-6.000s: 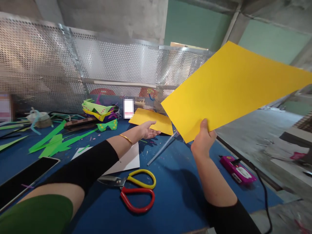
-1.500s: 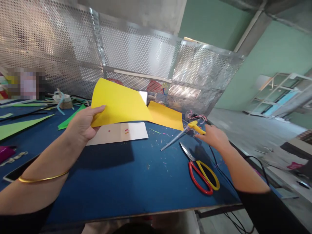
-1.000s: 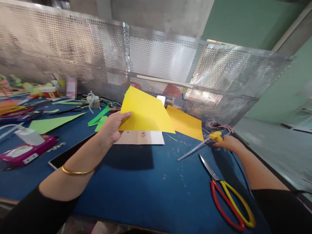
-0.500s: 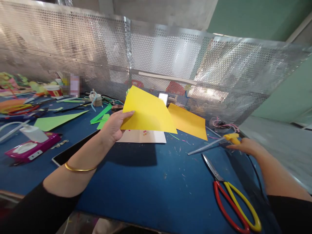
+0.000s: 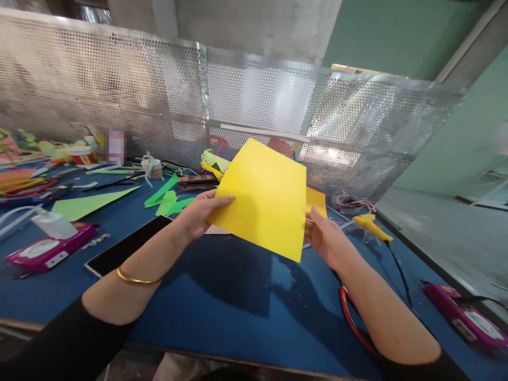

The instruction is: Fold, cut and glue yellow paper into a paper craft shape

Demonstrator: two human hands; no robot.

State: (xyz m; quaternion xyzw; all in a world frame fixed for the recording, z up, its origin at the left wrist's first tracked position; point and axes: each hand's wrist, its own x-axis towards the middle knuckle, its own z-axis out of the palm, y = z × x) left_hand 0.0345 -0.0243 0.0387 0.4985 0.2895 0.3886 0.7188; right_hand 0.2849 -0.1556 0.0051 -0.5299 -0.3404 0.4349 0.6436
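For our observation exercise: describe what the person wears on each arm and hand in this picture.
Both hands are bare. The left hand has a thin gold bangle on its wrist and a black sleeve from the forearm up. The right hand shows no jewellery; its black sleeve begins near the elbow.

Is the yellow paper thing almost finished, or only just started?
Only just started, it seems. Done: green strips lie cut on the blue table. In hand: the left hand and right hand hold a plain yellow sheet by its edges, uncut and unfolded. Left: any cutting or gluing; the glue gun lies untouched.
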